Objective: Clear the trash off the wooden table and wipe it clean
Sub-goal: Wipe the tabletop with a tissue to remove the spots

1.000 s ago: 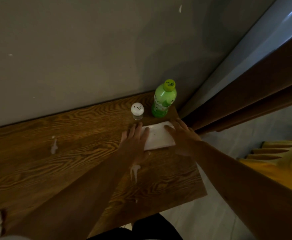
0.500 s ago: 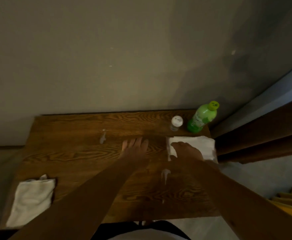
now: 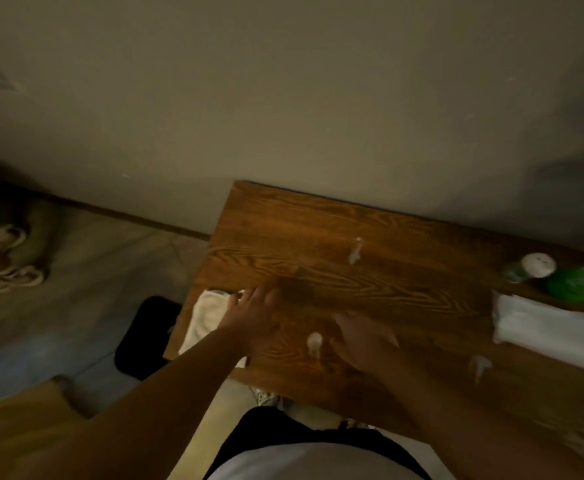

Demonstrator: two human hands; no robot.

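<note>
The wooden table (image 3: 370,233) stands against a grey wall. A white cloth (image 3: 207,313) lies at its left front corner, and my left hand (image 3: 252,317) rests flat with its fingertips at the cloth's right edge. My right hand (image 3: 363,337) hovers blurred over the table's front middle, fingers spread, holding nothing. White smears mark the wood: one (image 3: 354,252) towards the back, one (image 3: 315,342) between my hands, one (image 3: 479,365) further right. A folded white tissue (image 3: 547,327) lies at the right.
A white-capped shaker (image 3: 533,266) and a green bottle (image 3: 581,280) stand at the table's far right. A black mat (image 3: 145,334) lies on the floor left of the table. Shoes (image 3: 10,254) sit by the wall at far left. A wooden seat edge (image 3: 17,410) shows at lower left.
My view has swung left. My right hand has left the white tissue and come to the table's middle. My left hand has slid left to the white cloth.
</note>
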